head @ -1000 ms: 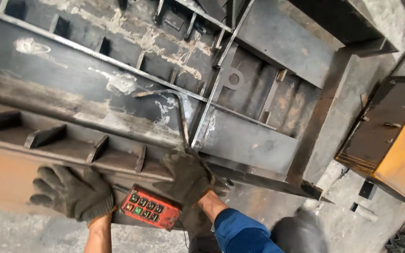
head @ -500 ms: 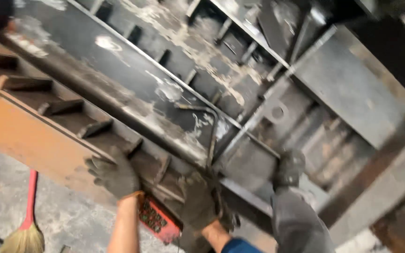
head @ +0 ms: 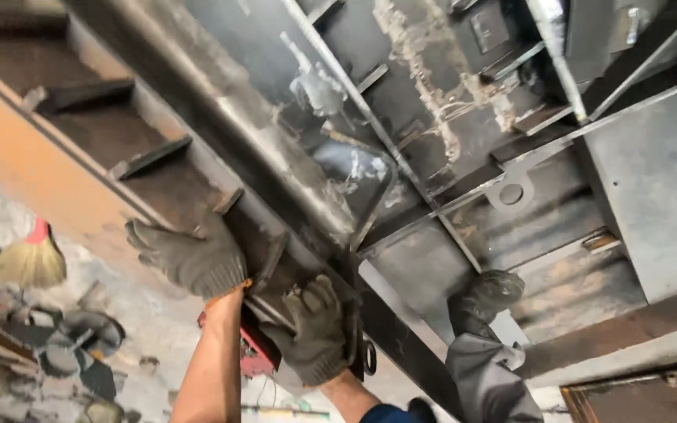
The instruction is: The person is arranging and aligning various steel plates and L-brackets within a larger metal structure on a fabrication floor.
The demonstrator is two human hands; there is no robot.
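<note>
My left hand point(head: 190, 257), in a grey knit glove, curls its fingers over the rusty edge of a long steel beam point(head: 221, 133) with welded stiffener plates. Lower and to the right, my gloved right hand point(head: 313, 329) grips the beam's near end beside a small metal ring point(head: 370, 356). A red remote control box point(head: 254, 354) hangs between my forearms, partly hidden by them. The beam leans against a larger dark welded steel frame point(head: 464, 117).
A dark boot or glove on a grey-clad limb point(head: 483, 298) rests on the frame at lower right; whose it is I cannot tell. A straw broom point(head: 31, 258) and scrap metal pieces point(head: 72, 345) lie on the floor at left.
Both hands have stayed on the beam's near end. The view has swung closer and tilted, so the beam now runs steeply from upper left, and the grey-clad limb sits further right.
</note>
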